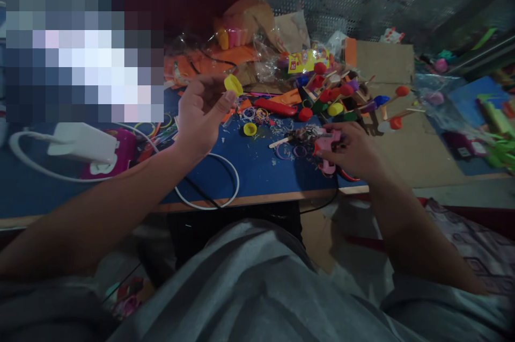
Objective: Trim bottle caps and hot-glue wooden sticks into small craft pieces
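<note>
My left hand (201, 116) is raised above the blue table, pinching a small round yellow cap (233, 85) between thumb and fingers. My right hand (358, 153) is closed around a pink glue gun (328, 140) with a red trigger, near the table's front edge. Stringy scraps cling about the gun's nozzle end. Another yellow cap (250, 129) lies on the table between my hands. A wooden stick (280, 142) and purple rings (299, 151) are just left of the gun. Part of the gun's body is hidden by my right fingers.
Several sticks with coloured caps, including a red one (402, 91), are heaped beside and on the cardboard (434, 154). A white charger (82, 142) sits in a magenta socket block (124, 151), its white cable (237, 181) looping over the table's front edge. Plastic bags lie behind.
</note>
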Demonstrator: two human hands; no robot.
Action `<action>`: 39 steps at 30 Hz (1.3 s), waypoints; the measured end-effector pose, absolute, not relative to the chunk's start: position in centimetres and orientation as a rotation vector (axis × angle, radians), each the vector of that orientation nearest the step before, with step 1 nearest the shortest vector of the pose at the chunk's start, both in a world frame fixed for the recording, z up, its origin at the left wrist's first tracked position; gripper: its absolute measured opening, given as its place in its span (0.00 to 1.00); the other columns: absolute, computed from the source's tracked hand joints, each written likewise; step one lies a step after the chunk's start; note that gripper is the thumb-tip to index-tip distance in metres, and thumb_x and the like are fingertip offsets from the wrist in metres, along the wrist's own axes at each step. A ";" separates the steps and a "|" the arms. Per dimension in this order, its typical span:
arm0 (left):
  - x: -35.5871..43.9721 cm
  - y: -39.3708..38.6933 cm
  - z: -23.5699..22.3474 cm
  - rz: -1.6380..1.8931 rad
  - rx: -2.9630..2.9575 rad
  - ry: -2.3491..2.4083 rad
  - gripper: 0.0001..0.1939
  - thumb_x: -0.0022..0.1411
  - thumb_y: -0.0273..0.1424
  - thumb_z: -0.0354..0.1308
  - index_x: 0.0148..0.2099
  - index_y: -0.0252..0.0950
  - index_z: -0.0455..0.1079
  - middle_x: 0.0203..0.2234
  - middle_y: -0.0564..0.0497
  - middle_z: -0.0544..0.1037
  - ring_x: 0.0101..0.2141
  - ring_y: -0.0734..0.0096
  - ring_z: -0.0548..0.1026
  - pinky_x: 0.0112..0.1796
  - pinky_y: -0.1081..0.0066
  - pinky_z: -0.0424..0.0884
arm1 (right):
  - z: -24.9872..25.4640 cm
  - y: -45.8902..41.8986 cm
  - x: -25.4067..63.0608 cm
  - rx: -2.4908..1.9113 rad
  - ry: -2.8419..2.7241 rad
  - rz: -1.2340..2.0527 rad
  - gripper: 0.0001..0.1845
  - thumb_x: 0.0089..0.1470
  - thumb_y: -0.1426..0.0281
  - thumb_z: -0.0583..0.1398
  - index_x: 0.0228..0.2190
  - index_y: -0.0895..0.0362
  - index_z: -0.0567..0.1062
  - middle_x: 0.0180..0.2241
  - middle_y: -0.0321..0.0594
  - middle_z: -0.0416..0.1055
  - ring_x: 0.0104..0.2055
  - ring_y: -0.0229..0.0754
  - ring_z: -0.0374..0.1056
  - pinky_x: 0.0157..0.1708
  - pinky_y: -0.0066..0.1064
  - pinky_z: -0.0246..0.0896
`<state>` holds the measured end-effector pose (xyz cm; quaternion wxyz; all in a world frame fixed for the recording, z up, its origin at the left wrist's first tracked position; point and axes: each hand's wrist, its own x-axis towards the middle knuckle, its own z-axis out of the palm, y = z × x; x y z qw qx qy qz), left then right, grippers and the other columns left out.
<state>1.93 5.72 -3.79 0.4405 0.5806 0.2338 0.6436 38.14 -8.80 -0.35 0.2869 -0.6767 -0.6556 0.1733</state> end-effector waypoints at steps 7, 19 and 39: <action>2.0 5.5 -3.3 1.607 1.433 0.570 0.22 0.64 0.52 0.76 0.54 0.50 0.79 0.42 0.51 0.85 0.34 0.71 0.82 0.39 0.66 0.82 | 1.9 -8.4 36.8 -1.878 -2.086 0.090 0.30 0.61 0.58 0.69 0.61 0.57 0.81 0.57 0.60 0.78 0.63 0.71 0.74 0.67 0.68 0.69; 1.9 4.8 -2.2 1.661 1.403 0.574 0.21 0.69 0.55 0.71 0.52 0.47 0.77 0.33 0.54 0.81 0.31 0.71 0.79 0.35 0.65 0.76 | 5.3 -2.4 22.9 -1.537 -2.703 -0.116 0.19 0.69 0.64 0.63 0.51 0.66 0.85 0.52 0.63 0.82 0.57 0.68 0.76 0.60 0.56 0.68; 2.1 3.2 -1.5 1.535 1.399 0.563 0.22 0.67 0.52 0.73 0.52 0.43 0.78 0.40 0.50 0.83 0.31 0.73 0.81 0.36 0.68 0.79 | 6.2 -6.5 23.5 -1.292 -2.238 0.488 0.08 0.67 0.65 0.63 0.35 0.55 0.77 0.30 0.38 0.77 0.30 0.41 0.67 0.34 0.33 0.56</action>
